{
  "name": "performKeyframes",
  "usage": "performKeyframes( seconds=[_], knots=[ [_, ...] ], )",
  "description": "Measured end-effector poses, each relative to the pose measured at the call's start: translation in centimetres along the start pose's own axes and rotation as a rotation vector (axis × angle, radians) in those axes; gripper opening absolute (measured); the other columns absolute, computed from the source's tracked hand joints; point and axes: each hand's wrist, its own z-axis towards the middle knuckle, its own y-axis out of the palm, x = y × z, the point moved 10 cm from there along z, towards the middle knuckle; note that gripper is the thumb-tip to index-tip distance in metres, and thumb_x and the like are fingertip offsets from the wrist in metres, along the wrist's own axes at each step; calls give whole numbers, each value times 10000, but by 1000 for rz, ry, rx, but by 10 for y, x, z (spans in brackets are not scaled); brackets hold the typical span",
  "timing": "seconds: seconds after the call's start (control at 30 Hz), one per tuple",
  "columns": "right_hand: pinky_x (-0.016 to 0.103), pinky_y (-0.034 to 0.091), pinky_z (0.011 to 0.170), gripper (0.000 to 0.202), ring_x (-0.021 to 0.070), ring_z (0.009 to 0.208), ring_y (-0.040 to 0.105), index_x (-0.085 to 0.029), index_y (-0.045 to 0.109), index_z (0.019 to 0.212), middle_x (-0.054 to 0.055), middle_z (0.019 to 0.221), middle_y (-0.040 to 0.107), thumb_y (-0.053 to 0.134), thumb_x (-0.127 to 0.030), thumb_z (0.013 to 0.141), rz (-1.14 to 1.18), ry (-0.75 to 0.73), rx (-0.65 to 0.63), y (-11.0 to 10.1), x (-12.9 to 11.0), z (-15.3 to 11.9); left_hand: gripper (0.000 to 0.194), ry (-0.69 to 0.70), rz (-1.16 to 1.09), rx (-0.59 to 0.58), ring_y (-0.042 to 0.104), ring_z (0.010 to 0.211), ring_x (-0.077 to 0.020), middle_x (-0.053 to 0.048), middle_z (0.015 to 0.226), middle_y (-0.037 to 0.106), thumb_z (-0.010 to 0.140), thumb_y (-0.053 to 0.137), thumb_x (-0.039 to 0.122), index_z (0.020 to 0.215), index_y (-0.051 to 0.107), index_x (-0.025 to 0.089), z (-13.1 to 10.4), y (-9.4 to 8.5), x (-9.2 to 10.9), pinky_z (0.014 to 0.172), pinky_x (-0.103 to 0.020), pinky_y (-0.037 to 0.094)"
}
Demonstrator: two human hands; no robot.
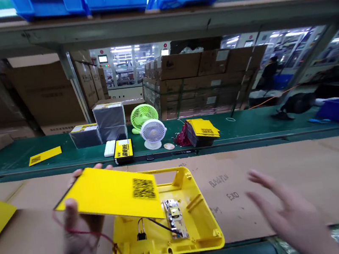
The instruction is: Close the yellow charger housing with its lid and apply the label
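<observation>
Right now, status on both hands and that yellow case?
Left hand grips yellow lid, tilted above open yellow housing. Right hand open, empty, hovering over cardboard. Circuit board exposed; red wire runs by left hand.

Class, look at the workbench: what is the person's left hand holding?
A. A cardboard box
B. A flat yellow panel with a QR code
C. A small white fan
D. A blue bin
B: the left hand grips the flat yellow panel, QR code up, over the open yellow housing.
</observation>
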Motion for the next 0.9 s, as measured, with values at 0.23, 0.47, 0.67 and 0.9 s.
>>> performKeyframes(
  seconds=[0.23, 0.47, 0.67, 0.9],
  knots=[
    [382, 493, 879, 293, 205, 1043, 573, -188, 571, 1121, 83, 1120, 614, 487, -161, 842, 646, -505, -209, 31, -168, 60, 582, -102, 140, -269, 476, 1173, -280, -61, 1244, 526, 650, 624, 609, 1106, 508, 266, 15, 52, -38, 982, -415, 388],
    [319, 498, 784, 232, 204, 887, 616, -166, 588, 1017, 57, 969, 667, 501, -305, 852, 669, -8, -408, 106, -113, 96, 405, -133, 764, -206, 504, 1126, -260, -119, 1172, 582, 716, 645, 381, 1047, 581, 156, 60, 0, -64, 967, -385, 362],
    [326, 477, 838, 277, 219, 966, 599, -164, 604, 1026, 46, 1008, 668, 495, -327, 831, 760, 59, -492, 146, -115, 89, 352, 44, 701, -210, 533, 1085, -222, -89, 1141, 617, 776, 532, 296, 1093, 566, 146, 68, 1, -68, 957, -335, 369],
    [306, 497, 660, 230, 239, 806, 639, -199, 696, 808, 42, 832, 703, 533, -360, 790, 392, 45, -693, 161, -86, 87, 248, 137, 875, -222, 587, 906, -204, -53, 903, 669, 806, 468, 277, 966, 615, 157, 60, 9, -58, 847, -306, 433]
  ],
)
